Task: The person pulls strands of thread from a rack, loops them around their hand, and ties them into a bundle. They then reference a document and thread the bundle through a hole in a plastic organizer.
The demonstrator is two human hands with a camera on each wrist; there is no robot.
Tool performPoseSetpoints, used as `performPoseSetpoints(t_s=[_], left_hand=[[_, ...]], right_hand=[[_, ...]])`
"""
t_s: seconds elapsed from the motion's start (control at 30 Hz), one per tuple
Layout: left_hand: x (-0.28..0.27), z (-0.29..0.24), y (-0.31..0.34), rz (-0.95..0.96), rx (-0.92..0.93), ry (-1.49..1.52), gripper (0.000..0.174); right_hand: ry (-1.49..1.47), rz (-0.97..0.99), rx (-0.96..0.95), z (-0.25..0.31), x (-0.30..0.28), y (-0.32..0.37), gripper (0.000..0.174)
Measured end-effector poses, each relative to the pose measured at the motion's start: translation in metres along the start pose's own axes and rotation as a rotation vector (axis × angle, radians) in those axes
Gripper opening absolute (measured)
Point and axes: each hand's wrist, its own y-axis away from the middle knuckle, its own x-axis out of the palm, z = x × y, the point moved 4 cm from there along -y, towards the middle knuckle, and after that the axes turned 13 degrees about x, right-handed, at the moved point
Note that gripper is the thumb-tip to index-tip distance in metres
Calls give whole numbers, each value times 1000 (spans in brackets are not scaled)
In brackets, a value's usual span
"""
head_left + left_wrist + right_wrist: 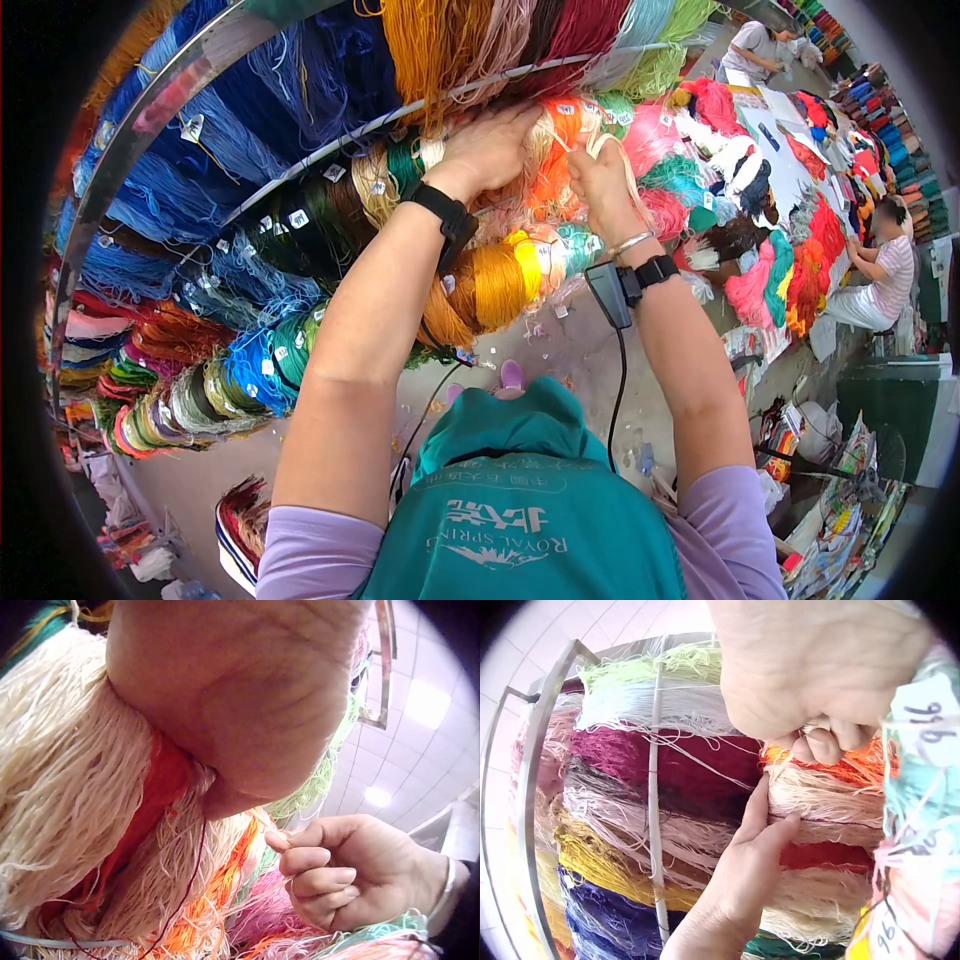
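Observation:
My left hand point(490, 150) lies against a cream skein of thread point(821, 793) on the rack, fingers stretched out, with the thumb on its near side in the right wrist view. Just to the right, my right hand point(604, 185) has curled fingers and pinches pale cream thread strands point(612, 150) between thumb and forefinger. An orange skein point(563, 122) hangs between the two hands. In the left wrist view, a red skein point(161, 780) and a thick cream skein point(67, 750) hang below the left palm, and a dark red thread point(196, 862) trails down past them.
More skeins, such as blue ones point(230, 120) and golden ones point(485, 285), hang along metal rails point(330, 150). Paper tags mark many. To the right, a table point(790, 125) bears heaped yarn. A seated person point(880, 265) works beside it; another person point(755, 50) stands farther back.

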Motion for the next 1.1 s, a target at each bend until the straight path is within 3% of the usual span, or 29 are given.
performPoseSetpoints(t_s=[0.17, 0.27, 0.37, 0.47, 0.67, 0.97, 1.1], left_hand=[[2, 2, 0, -21, 11, 18, 64], [5, 4, -1, -7, -41, 102, 65], [4, 3, 0, -10, -38, 83, 65], [2, 2, 0, -8, -44, 63, 65], [-1, 0, 2, -16, -27, 33, 63], [-4, -4, 2, 0, -58, 42, 63], [-4, -3, 3, -1, -55, 33, 63]], right_hand=[[282, -33, -345, -8, -1, -17, 20], [329, -87, -348, -15, -4, -32, 12], [188, -19, -90, -14, -6, -27, 10], [-1, 72, -22, -5, -4, -9, 9], [-87, 109, 151, -5, -5, -8, 13], [-483, 241, 216, -1, 12, -7, 14], [-415, 85, 134, -4, 7, -11, 11]])
